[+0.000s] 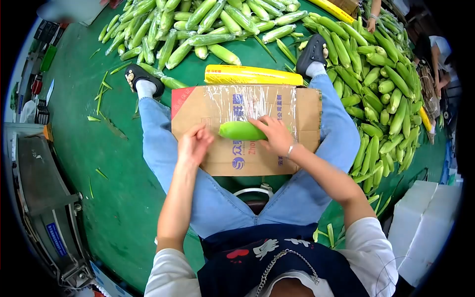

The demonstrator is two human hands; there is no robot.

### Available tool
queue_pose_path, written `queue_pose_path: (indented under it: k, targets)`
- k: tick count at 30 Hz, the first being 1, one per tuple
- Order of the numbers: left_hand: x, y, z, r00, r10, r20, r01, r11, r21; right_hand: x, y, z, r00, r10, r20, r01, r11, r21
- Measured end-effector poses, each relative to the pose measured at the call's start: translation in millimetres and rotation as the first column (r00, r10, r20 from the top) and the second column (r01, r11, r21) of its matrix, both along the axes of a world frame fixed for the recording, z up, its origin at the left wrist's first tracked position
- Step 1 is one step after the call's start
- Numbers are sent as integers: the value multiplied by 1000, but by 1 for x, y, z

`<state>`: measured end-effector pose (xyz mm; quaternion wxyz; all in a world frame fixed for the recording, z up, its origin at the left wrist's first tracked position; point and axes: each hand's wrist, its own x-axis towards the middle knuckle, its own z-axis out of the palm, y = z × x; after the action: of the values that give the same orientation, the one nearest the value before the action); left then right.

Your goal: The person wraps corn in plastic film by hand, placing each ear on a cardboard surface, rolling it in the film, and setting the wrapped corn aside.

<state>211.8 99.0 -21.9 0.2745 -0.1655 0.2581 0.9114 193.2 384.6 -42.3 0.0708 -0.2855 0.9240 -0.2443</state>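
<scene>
An ear of corn [241, 130] in its green husk lies crosswise over a flat cardboard sheet [198, 106] on my lap. My right hand [275, 132] grips its right end, fingers over the top. Just off the other end is my left hand [195, 142], its fingers curled together and slightly blurred; whether anything is pinched in them is hidden. Clear plastic film [252, 101] stretches over the cardboard around the corn. Against the cardboard's far edge rests a long yellow box [252, 75], with the film running from its side.
Film-wrapped corn [198, 29] is piled ahead on the green floor. Unwrapped corn [381, 89] is heaped to the right, where another person's hand [371, 24] reaches in. A white foam box [420, 222] stands at right, a metal machine [47, 198] at left.
</scene>
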Motion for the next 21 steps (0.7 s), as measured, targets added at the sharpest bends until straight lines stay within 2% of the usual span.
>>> queue_pose_path:
  k: [1,2,3,4,5,6,7,8,9,11,12,15,17,18,20,21]
  targets:
    - [-11,31,3,985,59,-163,-114,928,-354,-5,-1,2,999,5,45,-6,1000,12]
    - [-22,54,4,940,51,-338,-267,726,-633,-11,-3,4,999,-2,37,2,1000,14]
    - [-30,62,-20,836,-213,-506,-328,545,-772,-16,-4,6,998,-42,-50,41,999,-29]
    - [-39,73,-18,746,-385,-543,-400,393,-828,-19,-2,9,987,-87,-135,77,994,-73]
    - [-46,80,-15,641,-554,-531,-487,242,-839,-13,3,13,985,-104,-137,95,993,-70]
    - [-48,82,-10,631,-562,-535,-484,255,-837,0,8,18,949,-274,-158,258,960,-112]
    - [-49,82,-5,492,-766,-414,-592,54,-804,16,13,21,886,-430,-173,407,900,-154]
    - [-50,83,-2,364,-904,-224,-712,-115,-692,37,15,22,882,-466,-65,461,884,-82]
    - [-53,83,-1,357,-905,-230,-715,-107,-691,54,17,20,879,-472,-70,466,881,-78]
    - [-62,80,0,326,-945,-38,-647,-193,-738,77,16,5,891,-444,-89,448,894,20]
    - [-65,79,1,303,-952,-38,-656,-180,-733,73,22,-3,869,-463,-172,472,882,9]
    - [-63,71,-3,307,-951,-19,-644,-193,-740,50,63,-38,817,-565,-115,575,812,100]
    - [-52,67,-3,297,-953,-60,-680,-167,-714,17,80,-8,664,-720,-203,667,693,-274]
    - [-41,69,1,278,-956,-96,-656,-116,-746,5,83,-4,662,-721,-205,670,692,-269]
    - [-21,72,2,236,-955,-181,-609,0,-793,-9,69,4,565,-773,288,823,501,-269]
    - [-8,74,2,234,-954,-188,-579,18,-815,-1,51,8,585,-735,343,811,535,-237]
